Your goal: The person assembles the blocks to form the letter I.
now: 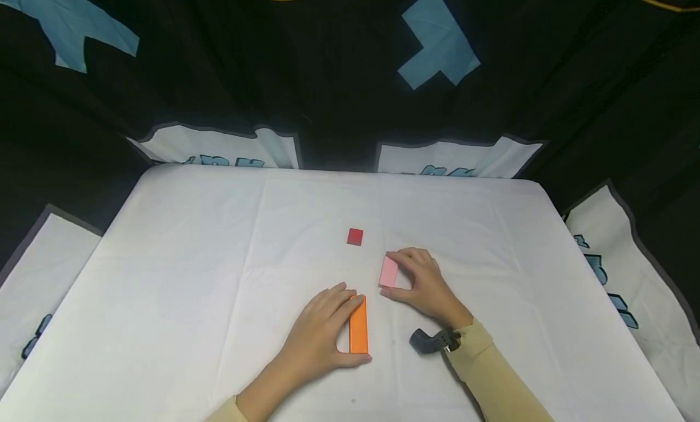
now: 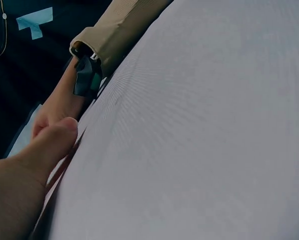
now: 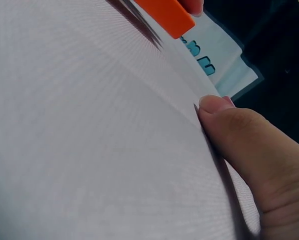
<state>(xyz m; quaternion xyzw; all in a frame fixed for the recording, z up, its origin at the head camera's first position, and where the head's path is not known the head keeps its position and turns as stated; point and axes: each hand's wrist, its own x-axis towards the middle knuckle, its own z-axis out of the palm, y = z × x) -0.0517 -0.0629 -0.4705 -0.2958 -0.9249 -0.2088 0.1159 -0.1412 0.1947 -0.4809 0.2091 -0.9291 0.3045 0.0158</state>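
An orange rectangular block (image 1: 358, 328) is gripped at its two ends between the thumb and fingers of my left hand (image 1: 319, 329). In the right wrist view the same orange block (image 3: 169, 19) shows at the top, with a dark shadow beside it on the cloth. My right hand (image 1: 425, 283) pinches a smaller pink block (image 1: 388, 272) by its far and near ends. Only a sliver of the pink block (image 3: 228, 101) shows past the thumb in the right wrist view. A small red square piece (image 1: 355, 236) lies farther back, touched by neither hand. The left wrist view hides both held blocks.
A white cloth (image 1: 164, 276) with faint creases covers the table. Black curtains (image 1: 339, 75) with blue and white patches hang around its far side and sides. A dark strap device (image 1: 432, 341) sits on the right wrist.
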